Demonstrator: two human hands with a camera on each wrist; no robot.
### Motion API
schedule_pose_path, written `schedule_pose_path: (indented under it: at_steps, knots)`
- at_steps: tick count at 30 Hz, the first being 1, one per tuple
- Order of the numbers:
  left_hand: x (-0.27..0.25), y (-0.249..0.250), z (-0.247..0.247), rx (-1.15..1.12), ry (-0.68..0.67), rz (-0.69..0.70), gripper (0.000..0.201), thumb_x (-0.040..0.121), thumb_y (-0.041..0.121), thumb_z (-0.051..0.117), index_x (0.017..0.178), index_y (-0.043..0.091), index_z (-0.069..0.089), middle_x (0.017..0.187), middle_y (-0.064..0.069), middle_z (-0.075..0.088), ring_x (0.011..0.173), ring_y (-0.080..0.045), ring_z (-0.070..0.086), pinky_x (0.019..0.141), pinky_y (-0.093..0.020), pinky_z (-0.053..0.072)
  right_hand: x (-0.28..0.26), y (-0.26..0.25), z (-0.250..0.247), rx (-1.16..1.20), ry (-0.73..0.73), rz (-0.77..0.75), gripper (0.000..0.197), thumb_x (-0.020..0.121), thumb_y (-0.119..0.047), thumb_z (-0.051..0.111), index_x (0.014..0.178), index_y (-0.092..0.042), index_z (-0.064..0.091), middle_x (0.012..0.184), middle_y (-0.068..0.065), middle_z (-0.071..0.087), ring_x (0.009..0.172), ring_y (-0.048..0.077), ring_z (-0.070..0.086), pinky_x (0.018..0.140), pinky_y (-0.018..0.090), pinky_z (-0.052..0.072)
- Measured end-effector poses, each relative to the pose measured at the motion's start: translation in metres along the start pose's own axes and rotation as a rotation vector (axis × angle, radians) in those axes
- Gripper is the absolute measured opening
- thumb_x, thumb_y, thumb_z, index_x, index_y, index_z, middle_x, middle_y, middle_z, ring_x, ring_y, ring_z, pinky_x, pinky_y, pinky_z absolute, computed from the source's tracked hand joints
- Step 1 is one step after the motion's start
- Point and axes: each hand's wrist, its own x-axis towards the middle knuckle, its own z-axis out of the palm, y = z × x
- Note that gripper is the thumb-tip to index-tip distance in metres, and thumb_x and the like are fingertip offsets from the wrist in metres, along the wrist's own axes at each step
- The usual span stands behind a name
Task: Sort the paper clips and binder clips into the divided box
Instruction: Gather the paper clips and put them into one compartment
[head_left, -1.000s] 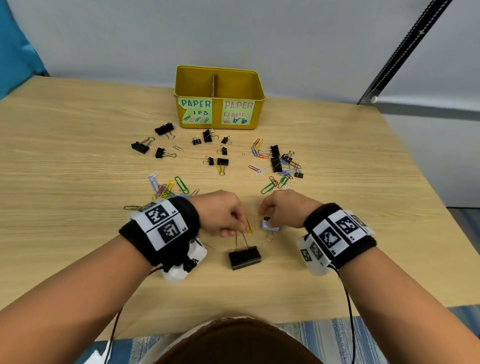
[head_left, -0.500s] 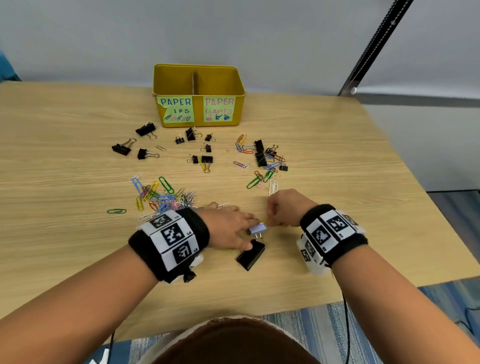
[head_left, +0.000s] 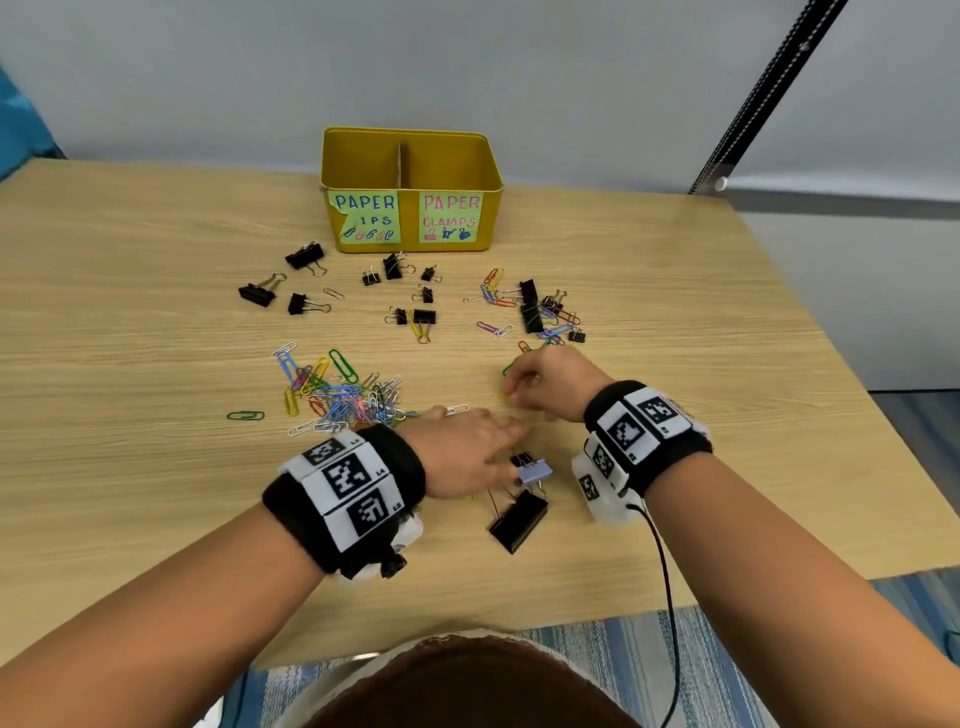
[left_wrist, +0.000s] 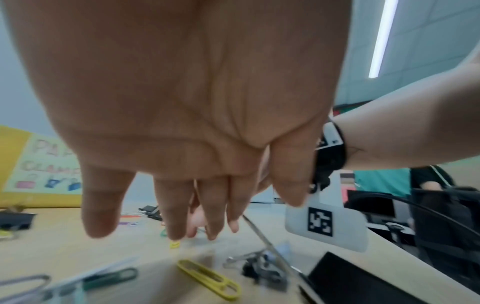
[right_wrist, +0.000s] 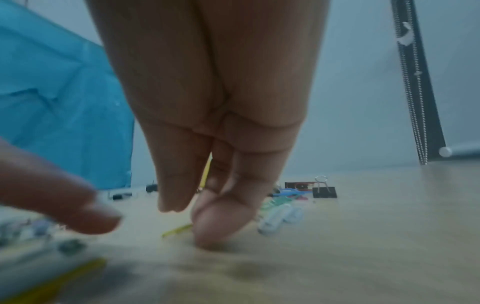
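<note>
Our left hand (head_left: 467, 449) has flattened, empty, beside the binder clips, while our right hand (head_left: 550, 382) now pinches a yellow paper clip (right_wrist: 179, 230) off the worktop (head_left: 156, 467).

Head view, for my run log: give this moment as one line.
left hand: flat on table, empty | right hand: pinching yellow paper clip | yellow box: both halves look empty

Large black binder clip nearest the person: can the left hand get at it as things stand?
Probably yes. The left hand lies open just beside the large black binder clip. A small lilac binder clip lies between the fingers and it, but nothing covers the clip.
</note>
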Motion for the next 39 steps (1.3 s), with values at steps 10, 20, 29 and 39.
schedule_pose_path:
  at_steps: [10, 20, 29, 39]
  knots:
    - [-0.008, -0.024, 0.000, -0.077, 0.029, -0.092, 0.040, 0.073, 0.025, 0.073, 0.105, 0.021, 0.050, 0.083, 0.009, 0.050, 0.084, -0.016, 0.051, 0.068, -0.027, 0.041, -0.055, -0.039, 0.026, -0.433, -0.390, -0.009, 0.087, 0.064, -0.055, 0.076, 0.136, -0.021, 0.040, 0.123, 0.004, 0.047, 0.114, 0.024, 0.049, 0.089, 0.035, 0.044]
    - [0.023, -0.017, -0.004, 0.185, 0.120, -0.003, 0.073, 0.084, 0.031, 0.065, 0.144, 0.041, 0.025, 0.140, -0.003, 0.034, 0.129, -0.023, 0.035, 0.098, -0.037, 0.040, -0.027, 0.019, -0.010, -0.349, -0.284, 0.243, 0.044, 0.073, -0.015, 0.073, 0.114, -0.014, 0.057, 0.118, 0.006, 0.055, 0.094, 0.018, 0.049, 0.078, 0.029, 0.045]
    - [0.003, -0.040, 0.003, 0.349, -0.062, -0.157, 0.068, 0.098, 0.024, 0.038, 0.151, 0.030, -0.005, 0.159, 0.002, -0.019, 0.148, -0.026, -0.012, 0.118, -0.054, 0.007, 0.016, -0.005, -0.018, -0.267, -0.134, 0.188, 0.043, 0.093, -0.018, 0.044, 0.134, -0.004, 0.047, 0.137, 0.017, 0.050, 0.125, 0.030, 0.049, 0.099, 0.032, 0.042]
    - [0.056, -0.035, -0.056, 0.125, 0.127, -0.193, 0.070, 0.097, 0.030, 0.042, 0.152, 0.015, 0.001, 0.161, -0.006, -0.007, 0.149, -0.026, 0.000, 0.123, -0.041, 0.011, 0.031, -0.008, -0.023, -0.245, 0.030, 0.238, 0.037, 0.093, -0.005, 0.038, 0.125, 0.000, 0.057, 0.129, 0.019, 0.059, 0.118, 0.030, 0.057, 0.096, 0.032, 0.047]
